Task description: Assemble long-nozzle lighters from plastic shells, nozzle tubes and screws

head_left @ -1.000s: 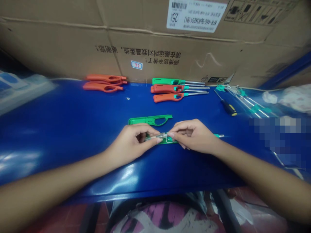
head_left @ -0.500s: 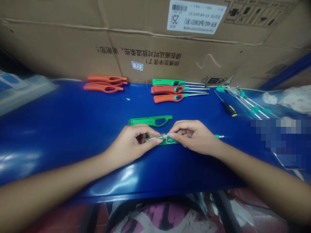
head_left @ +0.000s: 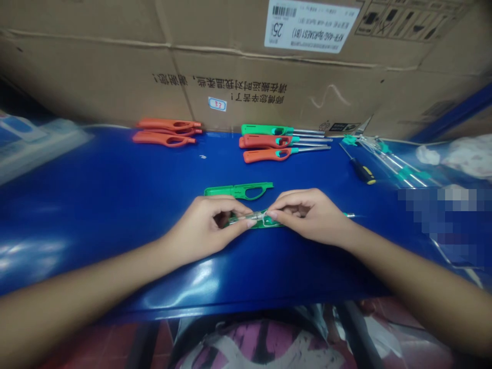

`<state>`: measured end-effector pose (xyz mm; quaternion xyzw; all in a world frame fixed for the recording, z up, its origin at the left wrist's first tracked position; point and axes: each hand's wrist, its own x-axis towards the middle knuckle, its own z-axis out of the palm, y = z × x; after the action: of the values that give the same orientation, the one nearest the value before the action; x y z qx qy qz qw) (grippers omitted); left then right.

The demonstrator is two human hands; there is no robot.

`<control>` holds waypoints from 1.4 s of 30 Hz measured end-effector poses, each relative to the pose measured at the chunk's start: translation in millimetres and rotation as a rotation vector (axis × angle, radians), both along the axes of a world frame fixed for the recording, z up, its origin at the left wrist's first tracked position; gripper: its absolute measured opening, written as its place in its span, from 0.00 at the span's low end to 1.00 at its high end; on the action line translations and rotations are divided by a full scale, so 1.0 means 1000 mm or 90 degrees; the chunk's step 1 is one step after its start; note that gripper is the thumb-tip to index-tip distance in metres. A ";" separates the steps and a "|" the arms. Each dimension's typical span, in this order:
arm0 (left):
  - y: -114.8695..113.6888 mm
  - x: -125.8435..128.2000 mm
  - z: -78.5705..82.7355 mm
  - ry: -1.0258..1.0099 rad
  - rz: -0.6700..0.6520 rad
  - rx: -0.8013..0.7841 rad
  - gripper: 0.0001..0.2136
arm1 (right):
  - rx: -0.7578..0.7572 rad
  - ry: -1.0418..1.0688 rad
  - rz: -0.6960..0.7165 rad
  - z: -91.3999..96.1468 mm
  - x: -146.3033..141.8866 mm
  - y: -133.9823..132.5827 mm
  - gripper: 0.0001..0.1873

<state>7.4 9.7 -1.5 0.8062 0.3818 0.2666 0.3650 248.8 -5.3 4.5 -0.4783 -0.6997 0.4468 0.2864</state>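
My left hand (head_left: 205,228) and my right hand (head_left: 309,215) meet at the middle of the blue table (head_left: 96,205). Both pinch a green lighter half (head_left: 261,220) with a clear tube lying in it. Its metal tip (head_left: 348,215) sticks out past my right hand. Fingers of both hands are closed on the part. A second green shell half (head_left: 238,190) lies flat just behind my hands.
Two orange shell halves (head_left: 165,130) lie at the back left. Three long lighters (head_left: 282,141), one green and two orange, lie at back centre. A screwdriver (head_left: 359,169) and metal rods with teal tips (head_left: 388,159) are at the right. A cardboard box (head_left: 230,56) walls the back.
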 end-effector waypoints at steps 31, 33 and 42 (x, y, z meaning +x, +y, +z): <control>0.011 -0.015 0.008 0.122 -0.118 0.093 0.06 | 0.250 -0.311 0.253 0.015 0.025 0.003 0.05; 0.011 -0.014 0.007 0.124 -0.112 0.091 0.06 | 0.243 -0.306 0.256 0.016 0.024 0.002 0.04; 0.011 -0.014 0.009 0.111 -0.103 0.092 0.07 | 0.245 -0.311 0.251 0.017 0.023 0.002 0.03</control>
<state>-6.9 20.4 8.0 0.8786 0.3255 0.1918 0.2921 272.2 -3.3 21.9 -0.3647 -0.8973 0.2262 0.1038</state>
